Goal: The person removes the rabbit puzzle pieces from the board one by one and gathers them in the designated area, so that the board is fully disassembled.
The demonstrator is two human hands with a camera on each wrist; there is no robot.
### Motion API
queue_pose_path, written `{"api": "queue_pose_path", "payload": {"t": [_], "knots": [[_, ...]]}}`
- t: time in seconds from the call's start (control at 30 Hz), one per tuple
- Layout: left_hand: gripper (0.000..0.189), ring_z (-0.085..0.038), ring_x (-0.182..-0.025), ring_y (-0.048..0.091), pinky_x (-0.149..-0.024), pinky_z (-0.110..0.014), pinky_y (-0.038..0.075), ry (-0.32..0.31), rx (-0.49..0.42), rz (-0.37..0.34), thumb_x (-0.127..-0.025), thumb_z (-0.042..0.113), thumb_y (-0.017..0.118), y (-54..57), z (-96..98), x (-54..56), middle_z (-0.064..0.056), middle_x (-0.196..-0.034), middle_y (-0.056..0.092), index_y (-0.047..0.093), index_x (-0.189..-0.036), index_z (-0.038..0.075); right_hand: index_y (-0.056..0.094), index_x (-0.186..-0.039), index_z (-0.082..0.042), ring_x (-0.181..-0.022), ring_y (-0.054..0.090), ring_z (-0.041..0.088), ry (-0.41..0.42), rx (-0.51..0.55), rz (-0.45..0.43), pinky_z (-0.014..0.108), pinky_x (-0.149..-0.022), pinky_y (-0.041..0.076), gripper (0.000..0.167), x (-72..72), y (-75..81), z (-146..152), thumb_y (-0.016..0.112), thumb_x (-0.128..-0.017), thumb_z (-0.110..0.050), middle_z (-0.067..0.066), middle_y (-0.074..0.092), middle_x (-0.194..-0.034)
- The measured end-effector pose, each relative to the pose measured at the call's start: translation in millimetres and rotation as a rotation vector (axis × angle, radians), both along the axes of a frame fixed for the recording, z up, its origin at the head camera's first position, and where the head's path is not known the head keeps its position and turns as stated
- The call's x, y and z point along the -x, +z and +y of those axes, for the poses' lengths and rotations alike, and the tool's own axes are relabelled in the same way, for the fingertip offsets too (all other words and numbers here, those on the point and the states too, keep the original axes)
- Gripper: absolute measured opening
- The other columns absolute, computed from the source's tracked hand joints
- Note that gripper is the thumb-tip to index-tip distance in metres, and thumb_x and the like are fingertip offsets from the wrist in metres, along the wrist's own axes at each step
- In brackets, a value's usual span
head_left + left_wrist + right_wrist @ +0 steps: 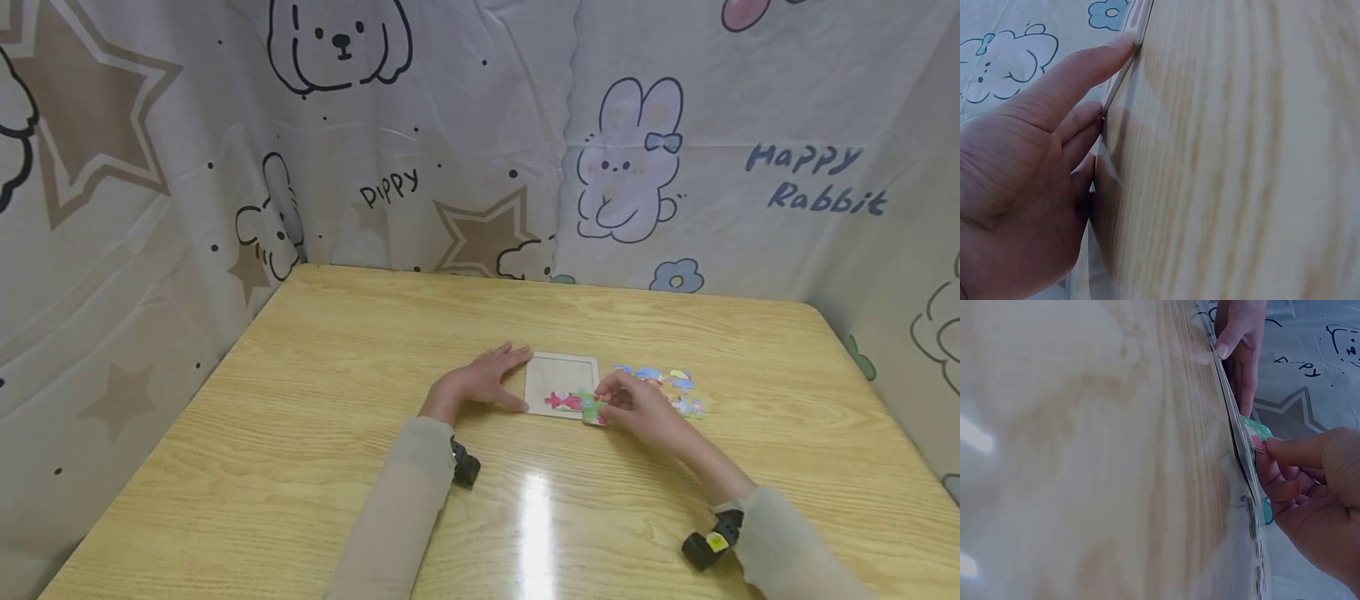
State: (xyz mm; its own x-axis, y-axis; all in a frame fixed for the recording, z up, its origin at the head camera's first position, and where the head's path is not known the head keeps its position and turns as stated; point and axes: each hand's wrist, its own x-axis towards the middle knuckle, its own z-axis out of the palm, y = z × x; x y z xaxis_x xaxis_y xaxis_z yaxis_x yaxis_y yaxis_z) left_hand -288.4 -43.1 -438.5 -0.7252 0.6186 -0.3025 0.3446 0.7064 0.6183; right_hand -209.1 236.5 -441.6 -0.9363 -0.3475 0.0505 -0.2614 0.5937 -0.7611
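A square pale puzzle tray [558,371] lies on the table, with pink and green jigsaw pieces [561,402] along its near side. My left hand [483,377] rests at the tray's left edge, thumb near the front corner and fingers toward the back; the left wrist view shows the thumb and fingertips touching the tray edge [1119,81]. At the front right corner, my right hand [647,410] pinches a green and pink jigsaw piece [594,411] between thumb and fingers. In the right wrist view this jigsaw piece [1256,431] stands tilted above the tray's edge.
Several loose jigsaw pieces [682,382], blue, yellow and red, lie right of the tray, partly hidden by the right hand. The wooden table [300,392] reaches back to a printed curtain [465,125]. Each wrist wears a small black camera [467,467].
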Motion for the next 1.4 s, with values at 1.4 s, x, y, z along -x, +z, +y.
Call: {"api": "queue_pose_path", "payload": {"t": [1.4], "knots": [[0.091, -0.021, -0.156, -0.001, -0.128, -0.050, 0.007, 0.000, -0.002, -0.012, -0.086, 0.038, 0.074, -1.1, -0.7, 2.2, 0.003, -0.167, 0.010, 0.020, -0.158, 0.023, 0.061, -0.103, -0.001, -0.072, 0.046, 0.002, 0.031, -0.110, -0.052, 0.018, -0.059, 0.043, 0.014, -16.7, -0.5, 36, 0.066, -0.091, -0.004, 0.005, 0.058, -0.088]]}}
